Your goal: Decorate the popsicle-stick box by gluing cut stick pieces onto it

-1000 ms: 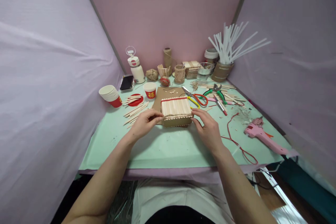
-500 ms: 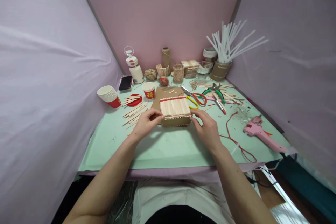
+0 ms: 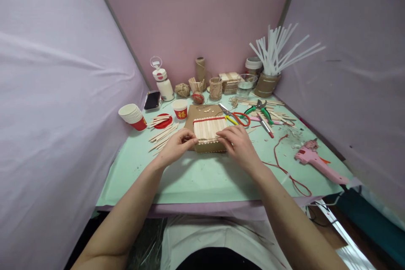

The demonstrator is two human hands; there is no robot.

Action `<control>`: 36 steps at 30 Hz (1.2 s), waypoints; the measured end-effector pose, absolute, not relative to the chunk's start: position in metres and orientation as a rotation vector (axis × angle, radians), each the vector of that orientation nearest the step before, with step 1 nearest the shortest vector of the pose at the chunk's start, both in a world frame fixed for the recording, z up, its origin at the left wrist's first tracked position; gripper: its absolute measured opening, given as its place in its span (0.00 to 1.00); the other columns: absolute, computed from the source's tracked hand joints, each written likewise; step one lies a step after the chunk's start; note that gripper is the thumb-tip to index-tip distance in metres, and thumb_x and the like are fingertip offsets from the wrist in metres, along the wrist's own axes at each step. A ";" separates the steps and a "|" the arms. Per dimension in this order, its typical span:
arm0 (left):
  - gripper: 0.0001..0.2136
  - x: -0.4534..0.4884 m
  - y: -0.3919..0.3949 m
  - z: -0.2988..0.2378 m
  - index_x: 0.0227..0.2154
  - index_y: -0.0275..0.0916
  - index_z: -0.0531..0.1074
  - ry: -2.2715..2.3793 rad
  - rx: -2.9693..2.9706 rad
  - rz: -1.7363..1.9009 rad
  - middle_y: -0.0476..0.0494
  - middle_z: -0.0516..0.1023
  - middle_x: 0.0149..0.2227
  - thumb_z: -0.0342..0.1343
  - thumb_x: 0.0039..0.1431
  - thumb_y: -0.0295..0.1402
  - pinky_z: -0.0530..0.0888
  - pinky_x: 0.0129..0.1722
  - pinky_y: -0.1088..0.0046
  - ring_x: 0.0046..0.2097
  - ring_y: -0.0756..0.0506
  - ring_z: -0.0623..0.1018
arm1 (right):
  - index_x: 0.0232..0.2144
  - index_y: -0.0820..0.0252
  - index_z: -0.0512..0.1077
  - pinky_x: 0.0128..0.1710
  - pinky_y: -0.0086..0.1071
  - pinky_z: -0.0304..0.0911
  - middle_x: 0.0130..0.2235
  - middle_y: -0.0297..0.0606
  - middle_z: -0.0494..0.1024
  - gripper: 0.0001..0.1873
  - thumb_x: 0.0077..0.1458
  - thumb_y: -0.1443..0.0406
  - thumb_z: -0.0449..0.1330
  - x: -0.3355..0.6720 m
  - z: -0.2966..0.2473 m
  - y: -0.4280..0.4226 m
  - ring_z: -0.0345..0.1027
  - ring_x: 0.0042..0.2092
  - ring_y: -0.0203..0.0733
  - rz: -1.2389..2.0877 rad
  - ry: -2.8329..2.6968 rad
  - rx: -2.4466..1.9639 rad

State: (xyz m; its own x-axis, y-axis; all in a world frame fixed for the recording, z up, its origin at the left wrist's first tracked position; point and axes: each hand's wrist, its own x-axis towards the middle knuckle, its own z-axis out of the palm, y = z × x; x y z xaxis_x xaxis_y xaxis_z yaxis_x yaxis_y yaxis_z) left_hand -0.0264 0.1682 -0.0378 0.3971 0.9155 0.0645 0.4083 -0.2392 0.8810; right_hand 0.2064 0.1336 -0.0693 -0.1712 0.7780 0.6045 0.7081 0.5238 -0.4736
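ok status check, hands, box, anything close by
Left hand: fingers at box's near left corner. Right hand: fingers at top's near right edge. Stick-topped box: red strip along far edge. Scissors close, behind right.

The scissors (image 3: 233, 114) lie behind the box (image 3: 210, 127), glue gun (image 3: 317, 167) right, cup stack (image 3: 132, 117) left.

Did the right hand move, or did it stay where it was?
Yes. The right hand has moved left: its fingertips went from the right front corner of the box inward along the front edge, farther from the pink glue gun.
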 end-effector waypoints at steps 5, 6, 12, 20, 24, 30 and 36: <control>0.11 -0.028 0.170 -0.039 0.30 0.37 0.72 1.144 1.811 0.767 0.46 0.72 0.35 0.60 0.53 0.41 0.72 0.38 0.70 0.37 0.47 0.73 | 0.31 0.54 0.74 0.42 0.44 0.56 0.35 0.39 0.76 0.08 0.62 0.65 0.56 0.203 -0.067 0.138 0.62 0.41 0.50 0.110 -1.969 -1.293; 0.11 -0.028 0.169 -0.039 0.29 0.37 0.72 1.154 1.803 0.767 0.46 0.72 0.35 0.60 0.52 0.40 0.72 0.38 0.70 0.37 0.47 0.74 | 0.31 0.54 0.74 0.42 0.44 0.55 0.35 0.39 0.76 0.08 0.62 0.66 0.56 0.203 -0.066 0.138 0.62 0.42 0.50 0.114 -1.972 -1.306; 0.09 -0.024 0.167 -0.033 0.28 0.38 0.72 1.241 1.828 0.769 0.47 0.74 0.32 0.60 0.50 0.38 0.70 0.34 0.72 0.33 0.48 0.73 | 0.31 0.56 0.71 0.42 0.43 0.54 0.36 0.39 0.75 0.06 0.61 0.67 0.56 0.203 -0.066 0.137 0.62 0.42 0.50 0.145 -1.968 -1.346; 0.06 -0.023 0.164 -0.029 0.28 0.40 0.71 1.282 1.966 0.750 0.51 0.73 0.27 0.57 0.51 0.36 0.66 0.29 0.74 0.29 0.49 0.69 | 0.34 0.55 0.71 0.44 0.44 0.57 0.39 0.40 0.76 0.03 0.60 0.67 0.57 0.210 -0.064 0.135 0.64 0.45 0.51 0.219 -1.957 -1.313; 0.07 -0.024 0.165 -0.028 0.29 0.39 0.72 1.249 1.921 0.768 0.50 0.75 0.29 0.58 0.51 0.37 0.68 0.30 0.74 0.31 0.49 0.71 | 0.39 0.53 0.71 0.49 0.46 0.59 0.44 0.41 0.76 0.06 0.58 0.65 0.59 0.225 -0.065 0.133 0.64 0.49 0.52 0.245 -1.952 -1.278; 0.12 -0.026 0.165 -0.022 0.34 0.38 0.74 1.216 1.766 0.688 0.47 0.75 0.32 0.61 0.51 0.40 0.69 0.34 0.72 0.34 0.48 0.73 | 0.40 0.54 0.71 0.53 0.47 0.59 0.45 0.41 0.74 0.07 0.57 0.66 0.60 0.240 -0.067 0.132 0.64 0.50 0.51 0.291 -1.969 -1.237; 0.12 -0.029 0.166 -0.020 0.35 0.38 0.74 1.199 1.693 0.655 0.47 0.76 0.33 0.61 0.52 0.39 0.68 0.35 0.72 0.37 0.47 0.74 | 0.38 0.54 0.72 0.48 0.42 0.63 0.41 0.40 0.74 0.04 0.60 0.64 0.58 0.242 -0.062 0.131 0.67 0.47 0.48 0.343 -1.948 -1.254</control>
State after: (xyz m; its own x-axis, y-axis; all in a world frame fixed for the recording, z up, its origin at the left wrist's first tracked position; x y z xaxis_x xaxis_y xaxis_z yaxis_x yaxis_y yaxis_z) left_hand -0.0288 0.1657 -0.0199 0.3815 0.9204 -0.0859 0.4253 -0.0923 0.9003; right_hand 0.2419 0.1313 -0.0620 -0.2104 0.8607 0.4636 0.6505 0.4773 -0.5909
